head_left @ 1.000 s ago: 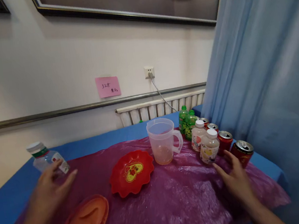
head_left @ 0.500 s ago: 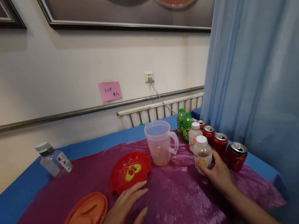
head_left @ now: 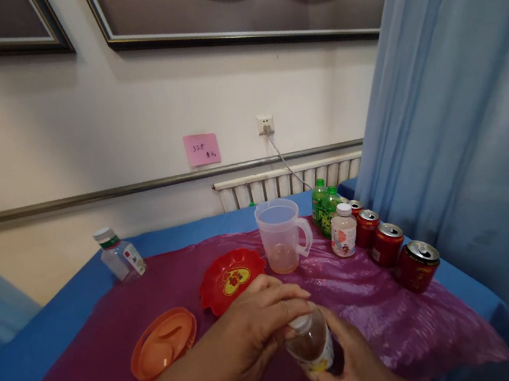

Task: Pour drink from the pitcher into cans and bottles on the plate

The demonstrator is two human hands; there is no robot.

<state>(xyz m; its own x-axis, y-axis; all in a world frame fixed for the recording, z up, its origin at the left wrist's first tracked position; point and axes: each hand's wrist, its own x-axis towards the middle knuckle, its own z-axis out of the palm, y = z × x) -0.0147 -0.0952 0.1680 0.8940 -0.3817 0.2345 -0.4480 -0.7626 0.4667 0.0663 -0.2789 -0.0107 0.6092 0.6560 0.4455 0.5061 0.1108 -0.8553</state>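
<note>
Near the front of the purple plastic sheet, a small clear bottle (head_left: 315,348) with a white cap and a yellow-printed label stands tilted. My right hand (head_left: 354,358) is wrapped around its body from the right. Over the top comes my left hand (head_left: 258,324), its fingers closed about the white cap (head_left: 301,323). The bottle holds some brownish liquid. Just beyond my left hand lies a red scalloped plate (head_left: 211,287) with a yellow emblem. Behind the bottle stands a translucent measuring jug (head_left: 278,231) with a little amber liquid at its bottom.
A similar white-capped bottle (head_left: 343,232), two green bottles (head_left: 327,209) and several red cans (head_left: 387,246) line the right side by a blue curtain (head_left: 459,145). On the left are an orange dish (head_left: 140,355) and a leaning clear bottle (head_left: 120,258).
My right hand has brought the bottle from beside the cans to the front middle. My left hand has moved right and up, from open above the sheet onto the bottle's cap.
</note>
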